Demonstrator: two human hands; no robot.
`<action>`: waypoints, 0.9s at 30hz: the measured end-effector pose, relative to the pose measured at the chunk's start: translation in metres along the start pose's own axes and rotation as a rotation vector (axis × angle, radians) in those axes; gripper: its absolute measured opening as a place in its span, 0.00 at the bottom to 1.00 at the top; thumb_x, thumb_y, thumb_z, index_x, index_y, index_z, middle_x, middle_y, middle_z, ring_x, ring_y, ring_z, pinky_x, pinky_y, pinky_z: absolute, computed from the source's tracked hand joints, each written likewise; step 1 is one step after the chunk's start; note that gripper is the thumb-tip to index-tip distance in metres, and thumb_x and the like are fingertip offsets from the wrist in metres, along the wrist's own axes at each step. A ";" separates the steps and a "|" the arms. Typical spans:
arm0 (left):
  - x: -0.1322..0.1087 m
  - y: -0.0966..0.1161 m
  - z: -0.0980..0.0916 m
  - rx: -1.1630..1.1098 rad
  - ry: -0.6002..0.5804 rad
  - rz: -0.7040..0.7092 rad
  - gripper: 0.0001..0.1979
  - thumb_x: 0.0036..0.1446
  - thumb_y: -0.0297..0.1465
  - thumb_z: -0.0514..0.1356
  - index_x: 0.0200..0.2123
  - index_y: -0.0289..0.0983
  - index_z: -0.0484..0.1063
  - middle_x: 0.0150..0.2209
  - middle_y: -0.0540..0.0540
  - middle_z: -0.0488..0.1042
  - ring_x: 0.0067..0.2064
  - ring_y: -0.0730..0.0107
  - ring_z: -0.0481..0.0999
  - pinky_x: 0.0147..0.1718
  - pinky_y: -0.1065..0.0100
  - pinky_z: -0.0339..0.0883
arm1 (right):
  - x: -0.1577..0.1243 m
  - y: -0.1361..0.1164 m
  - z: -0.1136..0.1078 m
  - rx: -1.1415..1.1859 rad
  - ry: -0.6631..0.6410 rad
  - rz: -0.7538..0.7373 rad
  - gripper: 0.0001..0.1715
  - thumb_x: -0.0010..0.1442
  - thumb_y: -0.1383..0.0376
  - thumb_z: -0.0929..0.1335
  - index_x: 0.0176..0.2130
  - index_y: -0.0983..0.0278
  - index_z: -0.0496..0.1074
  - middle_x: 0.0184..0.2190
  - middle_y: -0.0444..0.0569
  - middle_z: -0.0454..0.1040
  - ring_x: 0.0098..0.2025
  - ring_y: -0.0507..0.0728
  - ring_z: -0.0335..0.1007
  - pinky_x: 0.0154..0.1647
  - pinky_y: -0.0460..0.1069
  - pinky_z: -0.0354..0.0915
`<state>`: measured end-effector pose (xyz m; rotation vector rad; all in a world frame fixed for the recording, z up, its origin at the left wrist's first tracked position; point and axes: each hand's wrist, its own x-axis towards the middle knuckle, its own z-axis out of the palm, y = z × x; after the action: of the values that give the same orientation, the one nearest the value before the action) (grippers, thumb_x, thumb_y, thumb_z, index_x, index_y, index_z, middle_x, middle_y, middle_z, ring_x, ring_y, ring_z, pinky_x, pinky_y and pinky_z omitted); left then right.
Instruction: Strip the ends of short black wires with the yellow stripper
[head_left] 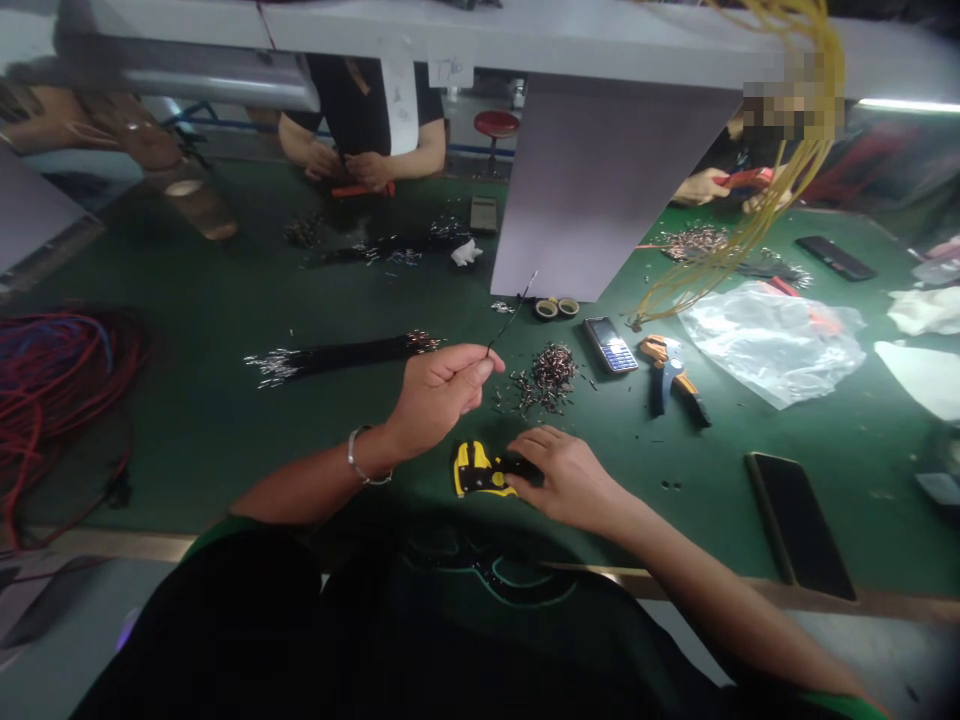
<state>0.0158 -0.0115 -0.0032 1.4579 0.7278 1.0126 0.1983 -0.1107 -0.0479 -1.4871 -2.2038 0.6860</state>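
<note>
My left hand [439, 398] is closed, pinching a thin black wire [513, 317] between thumb and forefinger. The wire slants up to the right and has a pale tip. Lower and to the right, my right hand [568, 475] grips the dark handle of a yellow and black wire stripper [472, 471]. The jaws of this tool point left, apart from the wire. Beyond my right hand lies a pile of small copper-coloured pieces [553, 370]. A bundle of black wires [345, 353] with bare-looking ends lies beyond my left forearm.
To the right are a keypad phone [610, 345], orange and dark pliers [670, 380], a plastic bag [776, 340] and a smartphone [799, 525]. Red cables [60, 400] coil at left. A grey divider [577, 190] stands ahead; two co-workers sit across. Yellow wires [814, 150] hang at right.
</note>
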 end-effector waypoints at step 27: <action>-0.006 -0.003 0.010 -0.133 -0.081 -0.098 0.07 0.59 0.35 0.60 0.34 0.38 0.77 0.15 0.55 0.59 0.18 0.78 0.59 0.20 0.70 0.55 | 0.027 -0.006 0.005 1.194 0.284 0.186 0.10 0.55 0.59 0.73 0.32 0.64 0.75 0.22 0.44 0.77 0.24 0.51 0.72 0.29 0.49 0.69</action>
<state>0.0227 -0.0205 -0.0069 1.3279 0.6551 0.9050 0.1816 -0.0885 -0.0467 -1.0057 -1.0230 1.3927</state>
